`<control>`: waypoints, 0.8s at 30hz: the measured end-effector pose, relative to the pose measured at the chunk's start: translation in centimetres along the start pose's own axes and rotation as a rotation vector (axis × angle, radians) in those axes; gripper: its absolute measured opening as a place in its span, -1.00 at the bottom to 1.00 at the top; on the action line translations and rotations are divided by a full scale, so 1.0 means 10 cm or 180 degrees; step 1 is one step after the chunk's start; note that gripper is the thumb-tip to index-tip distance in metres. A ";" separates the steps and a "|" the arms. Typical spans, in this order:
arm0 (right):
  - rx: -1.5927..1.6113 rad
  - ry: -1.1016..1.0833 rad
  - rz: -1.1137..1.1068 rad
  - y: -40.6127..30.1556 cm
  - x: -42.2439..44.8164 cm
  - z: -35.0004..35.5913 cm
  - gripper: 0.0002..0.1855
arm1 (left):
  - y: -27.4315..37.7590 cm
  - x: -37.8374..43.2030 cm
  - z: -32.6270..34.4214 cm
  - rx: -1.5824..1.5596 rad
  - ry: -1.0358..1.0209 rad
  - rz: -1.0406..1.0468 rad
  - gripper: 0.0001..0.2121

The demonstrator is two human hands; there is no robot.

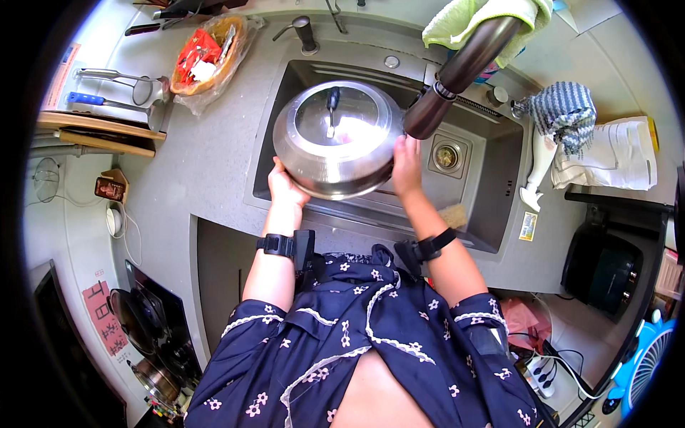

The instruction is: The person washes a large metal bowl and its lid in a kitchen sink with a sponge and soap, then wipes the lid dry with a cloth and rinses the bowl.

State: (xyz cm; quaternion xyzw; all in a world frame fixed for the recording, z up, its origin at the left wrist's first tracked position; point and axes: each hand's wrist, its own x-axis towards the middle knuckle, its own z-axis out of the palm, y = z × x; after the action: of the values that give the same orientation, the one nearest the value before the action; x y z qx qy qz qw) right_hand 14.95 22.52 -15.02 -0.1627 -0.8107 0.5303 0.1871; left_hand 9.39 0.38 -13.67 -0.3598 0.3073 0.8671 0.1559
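A domed metal lid (337,168) with a glass centre and an upright black-topped handle is held over the left part of a dark sink (495,214). At its lower left edge, my left hand (286,187) grips it, the fingers partly hidden beneath. My right hand (408,166) presses against its right side, under the end of the dark faucet (433,107). Whether a pan lies under the lid cannot be told. To the right, the sink drain (446,156) shows, with a tan sponge or scrubber (453,215) near the front wall.
A plastic-lined basket (214,59) and a soap dispenser pump (305,35) stand behind at left. A green towel (444,24) hangs on the faucet. At right are a striped cloth (564,109), a white spray bottle (538,160) and a black appliance (602,267).
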 end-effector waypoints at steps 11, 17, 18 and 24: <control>0.2423 -0.0938 0.1321 0.31 0.51 -0.17 -0.62 | 0.53 -0.20 0.01 0.2164 -0.1574 0.0942 -0.57; -0.0318 -0.0617 -0.1450 -0.69 0.47 -0.10 -0.72 | 0.22 -0.22 0.25 0.3294 -0.1478 0.1404 -0.62; -0.0705 -0.0529 -0.1949 -0.76 0.36 -0.01 -0.70 | 0.18 -0.15 0.24 0.3274 -0.1630 0.1379 -0.63; -0.1292 -0.0722 -0.2677 -0.84 0.20 0.07 -0.71 | -0.06 0.00 0.14 0.2179 -0.1651 0.0799 -0.37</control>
State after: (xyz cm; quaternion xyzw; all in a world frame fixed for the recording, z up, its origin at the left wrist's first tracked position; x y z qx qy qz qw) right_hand 12.28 19.70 -7.32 0.2050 -0.9087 0.2541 0.2603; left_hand 8.94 1.73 -13.16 -0.0181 0.5687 0.7891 0.2314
